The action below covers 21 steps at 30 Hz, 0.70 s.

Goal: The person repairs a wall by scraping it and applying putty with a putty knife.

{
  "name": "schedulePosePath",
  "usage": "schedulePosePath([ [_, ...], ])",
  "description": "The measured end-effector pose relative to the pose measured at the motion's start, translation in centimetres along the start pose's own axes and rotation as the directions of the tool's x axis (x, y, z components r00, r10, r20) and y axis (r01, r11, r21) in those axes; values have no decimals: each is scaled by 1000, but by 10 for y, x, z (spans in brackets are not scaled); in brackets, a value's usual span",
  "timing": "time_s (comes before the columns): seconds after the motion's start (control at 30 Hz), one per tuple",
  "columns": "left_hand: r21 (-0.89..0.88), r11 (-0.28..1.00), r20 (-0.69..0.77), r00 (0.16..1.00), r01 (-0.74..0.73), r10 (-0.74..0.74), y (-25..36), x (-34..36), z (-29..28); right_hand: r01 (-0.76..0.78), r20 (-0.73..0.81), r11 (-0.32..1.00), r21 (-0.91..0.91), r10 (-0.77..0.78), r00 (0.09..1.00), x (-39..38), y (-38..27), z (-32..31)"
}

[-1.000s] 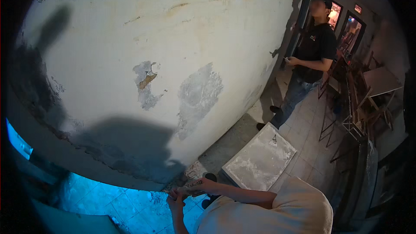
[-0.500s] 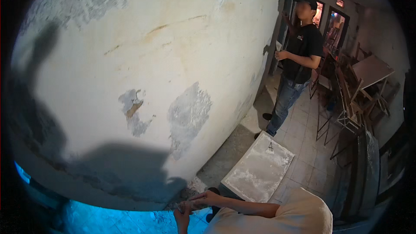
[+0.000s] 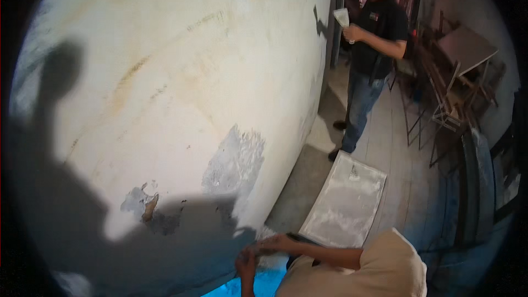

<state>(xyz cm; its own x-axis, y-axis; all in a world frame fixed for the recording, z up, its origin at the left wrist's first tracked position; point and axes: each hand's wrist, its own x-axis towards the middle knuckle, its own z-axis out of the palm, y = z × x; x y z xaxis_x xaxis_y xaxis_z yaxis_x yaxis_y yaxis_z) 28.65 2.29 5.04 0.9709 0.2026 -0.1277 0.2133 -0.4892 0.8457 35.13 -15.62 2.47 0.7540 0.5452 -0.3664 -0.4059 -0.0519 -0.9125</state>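
Note:
At the lower middle of the head view, my left hand point(image 3: 246, 265) and my right hand point(image 3: 275, 243) are closed close together around a small, dull object point(image 3: 258, 249) that is too blurred to name. They are beside the bottom of a pale, stained wall point(image 3: 165, 93) with patches of grey where the paint has peeled. My shadow falls across the wall's left and lower parts. My right forearm, under a beige sleeve point(image 3: 390, 264), comes in from the lower right.
A person point(image 3: 374, 49) in a dark T-shirt and jeans stands by the wall, holding a pale flat-bladed tool point(image 3: 341, 17). A dusty board point(image 3: 344, 203) lies on the tiled floor point(image 3: 407, 198). Stacked wooden furniture point(image 3: 456, 77) lines the right side, before doorways at the back.
My view has shifted, so the wall patches sit further left and the blue-lit floor has mostly left view. The other person's flat tool is now raised upright. My hands stay together.

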Motion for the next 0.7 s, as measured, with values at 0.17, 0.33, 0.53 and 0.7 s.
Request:
schedulePosePath([
  [0.17, -57, 997, 61, 997, 46, -42, -13, 33, -1, -29, -469, 991, -130, -35, 883, 57, 22, -65],
  [0.33, 249, 924, 354, 861, 290, -366, -14, 49, -17, -157, -700, 984, -84, 54, 712, 113, 17, -115],
  [0.53, 145, 957, 306, 908, 251, -285, -14, 56, -15, 39, -829, 975, -220, -207, 519, 164, -28, -82],
  [0.7, 138, 944, 363, 872, 300, -330, -19, 56, -14, -51, -930, 980, -190, -163, 328, 208, -69, -81],
])
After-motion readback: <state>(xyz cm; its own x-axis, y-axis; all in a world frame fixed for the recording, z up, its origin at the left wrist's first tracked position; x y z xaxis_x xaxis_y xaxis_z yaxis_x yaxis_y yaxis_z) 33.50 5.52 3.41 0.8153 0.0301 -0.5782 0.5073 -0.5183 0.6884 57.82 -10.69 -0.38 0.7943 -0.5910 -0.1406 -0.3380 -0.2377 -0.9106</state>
